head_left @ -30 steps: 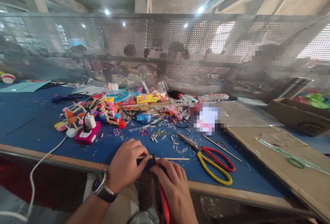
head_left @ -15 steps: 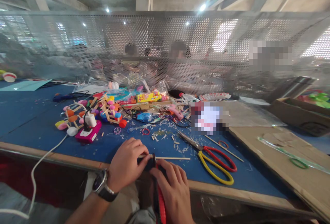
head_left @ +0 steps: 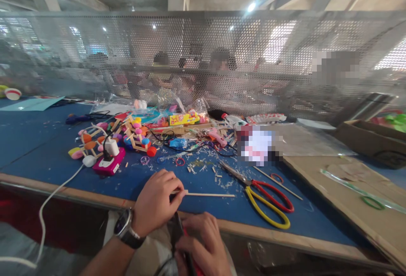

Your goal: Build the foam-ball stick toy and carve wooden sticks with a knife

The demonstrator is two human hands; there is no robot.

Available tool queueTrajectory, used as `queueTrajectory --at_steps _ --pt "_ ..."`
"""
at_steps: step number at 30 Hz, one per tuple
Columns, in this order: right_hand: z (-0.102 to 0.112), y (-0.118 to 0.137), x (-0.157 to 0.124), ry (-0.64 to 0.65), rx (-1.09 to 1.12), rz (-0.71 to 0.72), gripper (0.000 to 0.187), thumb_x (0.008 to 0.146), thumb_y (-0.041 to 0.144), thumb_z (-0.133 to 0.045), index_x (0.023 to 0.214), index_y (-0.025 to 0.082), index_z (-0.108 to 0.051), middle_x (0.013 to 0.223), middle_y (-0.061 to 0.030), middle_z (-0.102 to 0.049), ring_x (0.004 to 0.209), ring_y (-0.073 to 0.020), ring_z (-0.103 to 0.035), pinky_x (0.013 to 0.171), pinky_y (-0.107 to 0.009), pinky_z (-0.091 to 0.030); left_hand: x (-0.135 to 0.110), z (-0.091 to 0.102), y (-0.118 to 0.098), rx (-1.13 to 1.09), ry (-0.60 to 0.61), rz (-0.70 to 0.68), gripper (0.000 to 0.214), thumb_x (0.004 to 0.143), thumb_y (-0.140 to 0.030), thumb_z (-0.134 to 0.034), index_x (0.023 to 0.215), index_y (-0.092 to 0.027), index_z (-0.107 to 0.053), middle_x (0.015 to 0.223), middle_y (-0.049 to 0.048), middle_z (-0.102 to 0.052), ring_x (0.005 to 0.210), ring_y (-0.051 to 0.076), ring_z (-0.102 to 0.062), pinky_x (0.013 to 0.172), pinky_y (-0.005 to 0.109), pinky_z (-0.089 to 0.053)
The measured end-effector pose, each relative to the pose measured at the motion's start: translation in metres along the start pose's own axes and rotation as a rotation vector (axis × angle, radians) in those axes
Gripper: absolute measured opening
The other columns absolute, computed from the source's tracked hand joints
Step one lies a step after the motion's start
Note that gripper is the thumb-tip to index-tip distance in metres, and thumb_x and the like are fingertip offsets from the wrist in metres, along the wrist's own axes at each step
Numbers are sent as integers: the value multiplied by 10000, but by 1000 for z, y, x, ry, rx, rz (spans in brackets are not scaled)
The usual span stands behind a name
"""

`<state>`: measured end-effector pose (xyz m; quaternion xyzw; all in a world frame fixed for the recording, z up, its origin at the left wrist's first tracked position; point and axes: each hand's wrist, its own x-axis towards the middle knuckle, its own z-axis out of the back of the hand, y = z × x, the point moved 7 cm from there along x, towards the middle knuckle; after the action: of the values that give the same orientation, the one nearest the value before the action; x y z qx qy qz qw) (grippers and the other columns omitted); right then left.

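Observation:
My left hand [head_left: 160, 200], wearing a watch [head_left: 123, 223], rests at the table's near edge. Its thumb and fingers pinch a thin wooden stick [head_left: 211, 194], which sticks out to the right over the blue tabletop. Lower down, in front of the edge, my right hand [head_left: 206, 240] is wrapped round a red-and-black handled tool [head_left: 197, 269]. The tool's dark front end points up towards the stick but stands apart from it; its exact kind is unclear. Large scissors [head_left: 269, 200] with one red and one yellow handle loop lie right of the stick, partly open.
A pink power socket [head_left: 109, 164] with a white plug stands at left, beside colourful wooden-stick assemblies [head_left: 138, 136]. A pink glue gun [head_left: 217, 136], wood scraps and cables lie mid-table. Cardboard [head_left: 317, 183] covers the right side. Behind rises a perforated metal screen [head_left: 190, 34].
My right hand has drawn the red-and-black tool down and away from the stick, below the table edge. My left hand stays in place, still pinching the stick.

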<state>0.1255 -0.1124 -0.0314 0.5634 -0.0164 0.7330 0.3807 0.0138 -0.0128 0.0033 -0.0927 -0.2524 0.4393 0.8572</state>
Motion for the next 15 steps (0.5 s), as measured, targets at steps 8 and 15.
queueTrajectory --at_steps 8,15 --pt "34 -7 9 -90 -20 -100 179 898 86 -595 960 244 -649 1053 -86 -608 926 -228 -654 800 -373 -568 1 2 2 -57 -5 -14 151 957 -151 -639 811 -180 -665 835 25 -668 860 216 -581 795 362 -442" --pt "26 -19 31 52 -84 -73 132 942 150 -581 993 232 -670 1002 -71 -662 868 -217 -658 786 -381 -527 1 0 3 -49 7 -13 162 985 -206 -629 835 -181 -684 862 32 -676 882 231 -584 806 375 -433"
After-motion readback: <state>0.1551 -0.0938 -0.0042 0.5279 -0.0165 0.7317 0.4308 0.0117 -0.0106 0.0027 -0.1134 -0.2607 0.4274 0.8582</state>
